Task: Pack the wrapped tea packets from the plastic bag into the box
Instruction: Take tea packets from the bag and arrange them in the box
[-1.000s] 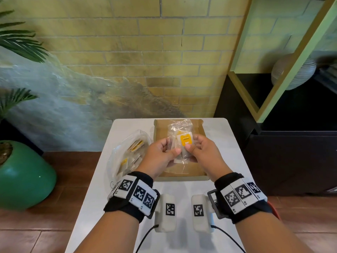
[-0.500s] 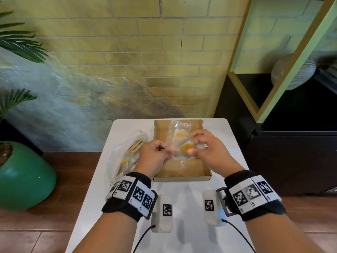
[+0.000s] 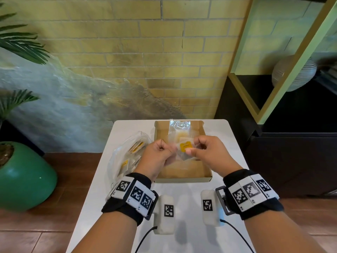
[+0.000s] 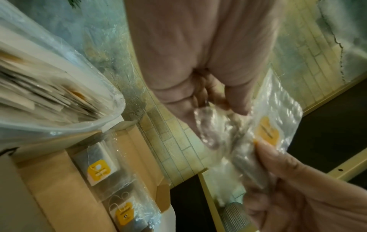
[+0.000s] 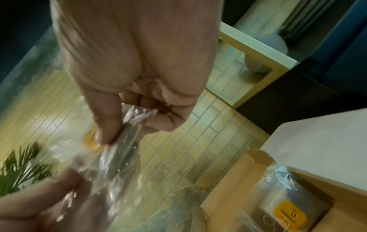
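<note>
Packet in crinkled clear wrap, yellow tag showing, pinched between both hands.

**Colours and patterns on and around the table**

A yellow tag is shown through the clear wrap of the held tea packet. The box is coloured plain cardboard brown, and the table white. Yellow tags are seen through the clear plastic bag. Black wristbands are marked with black-and-white square codes. The wall is patterned in yellow brick, and the plant pot is coloured green.
</note>
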A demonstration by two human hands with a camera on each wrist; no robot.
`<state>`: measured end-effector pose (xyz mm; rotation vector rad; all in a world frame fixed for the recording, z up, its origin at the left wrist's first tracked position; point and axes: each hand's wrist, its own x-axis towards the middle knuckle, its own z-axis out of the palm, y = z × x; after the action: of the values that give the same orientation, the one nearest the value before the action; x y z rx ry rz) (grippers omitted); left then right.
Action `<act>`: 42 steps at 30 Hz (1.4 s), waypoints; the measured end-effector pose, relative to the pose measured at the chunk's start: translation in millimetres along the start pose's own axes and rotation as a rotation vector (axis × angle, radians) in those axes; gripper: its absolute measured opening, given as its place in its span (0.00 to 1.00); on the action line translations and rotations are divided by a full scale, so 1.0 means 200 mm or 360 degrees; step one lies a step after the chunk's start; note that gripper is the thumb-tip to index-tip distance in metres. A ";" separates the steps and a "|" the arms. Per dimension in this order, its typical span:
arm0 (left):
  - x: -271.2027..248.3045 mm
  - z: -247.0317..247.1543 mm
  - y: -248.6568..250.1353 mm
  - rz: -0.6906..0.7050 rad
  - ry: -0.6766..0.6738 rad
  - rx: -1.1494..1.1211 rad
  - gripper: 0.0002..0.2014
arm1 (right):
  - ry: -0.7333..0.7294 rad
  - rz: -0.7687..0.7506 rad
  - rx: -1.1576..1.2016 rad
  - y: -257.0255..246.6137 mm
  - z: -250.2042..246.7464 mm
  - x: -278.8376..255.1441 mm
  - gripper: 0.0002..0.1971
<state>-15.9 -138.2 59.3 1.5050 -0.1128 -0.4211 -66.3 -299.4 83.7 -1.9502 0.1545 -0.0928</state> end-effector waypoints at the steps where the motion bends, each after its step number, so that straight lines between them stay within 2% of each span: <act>1: 0.00 -0.01 0.00 -0.0016 0.0027 -0.0030 0.15 | 0.0086 -0.0003 0.0040 0.00 -0.01 0.00 0.06; 4: 0.02 -0.03 -0.02 -0.0090 0.0139 -0.0091 0.16 | 0.0340 -0.0102 0.0108 -0.01 -0.05 0.01 0.04; 7: 0.02 -0.03 -0.02 -0.0048 0.0242 -0.0030 0.11 | 0.0414 -0.0141 0.0085 0.00 -0.07 0.02 0.03; 9: 0.03 -0.01 -0.01 -0.0032 0.0277 -0.0068 0.22 | 0.0366 -0.0142 0.0060 0.01 -0.05 0.02 0.09; 10: 0.03 0.00 -0.01 -0.0035 0.0258 -0.0068 0.25 | 0.0317 -0.0143 0.0054 0.01 -0.04 0.02 0.09; 11: 0.03 0.01 0.01 -0.0041 0.0225 -0.0051 0.23 | 0.0264 -0.0152 0.0050 0.00 -0.03 0.02 0.09; 13: 0.03 0.03 0.03 -0.0081 0.0166 -0.0014 0.13 | 0.0140 -0.0176 0.0038 0.02 -0.01 0.01 0.07; 16: 0.04 0.03 0.05 -0.0128 0.0201 -0.0109 0.09 | -0.0079 -0.0162 0.0001 0.02 0.01 0.00 0.06; 17: 0.04 0.02 0.06 -0.0144 0.0211 -0.0177 0.10 | -0.0140 -0.0147 -0.0010 0.02 0.01 -0.01 0.07; 19: 0.03 0.02 0.06 -0.0177 0.0213 -0.0268 0.17 | -0.0241 -0.0141 -0.0026 0.02 0.01 -0.02 0.13; 21: 0.03 0.01 0.05 -0.0173 0.0212 -0.0251 0.21 | -0.0338 -0.0140 -0.0035 0.03 0.02 -0.02 0.17; 22: 0.03 0.01 0.04 -0.0149 0.0211 -0.0206 0.18 | -0.0383 -0.0139 -0.0040 0.04 0.02 -0.02 0.16; 24: 0.03 0.00 0.04 -0.0096 0.0244 -0.0124 0.07 | -0.0441 -0.0102 -0.0068 0.05 0.02 -0.02 0.06; 25: 0.04 0.00 0.03 -0.0091 0.0276 -0.0100 0.05 | -0.0429 -0.0074 -0.0072 0.06 0.02 -0.01 0.03; 28: 0.04 -0.01 0.01 -0.0069 0.0328 -0.0076 0.08 | -0.0206 0.0067 0.0166 0.07 0.02 0.00 0.03; 31: 0.03 0.01 0.02 0.0030 0.0287 -0.0018 0.10 | -0.0006 0.0280 0.0384 0.06 0.04 0.02 0.05; 35: 0.01 0.06 0.00 0.0092 0.0226 -0.0007 0.14 | -0.0067 0.0437 0.0629 0.07 0.10 0.02 0.04; 38: 0.01 0.08 -0.01 0.0085 0.0212 0.0057 0.18 | -0.0042 0.0467 0.0766 0.08 0.13 0.01 0.10; 40: 0.01 0.07 -0.03 0.0109 0.0216 0.0120 0.21 | -0.0107 0.0462 0.0833 0.09 0.14 0.01 0.16; 42: 0.02 0.06 -0.05 0.0122 0.0195 0.0207 0.20 | -0.0202 0.0450 0.0766 0.09 0.15 0.00 0.14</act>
<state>-17.4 -150.6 50.1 1.6452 -0.1029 -0.2633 -62.5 -278.7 54.9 -1.4343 0.2935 0.1674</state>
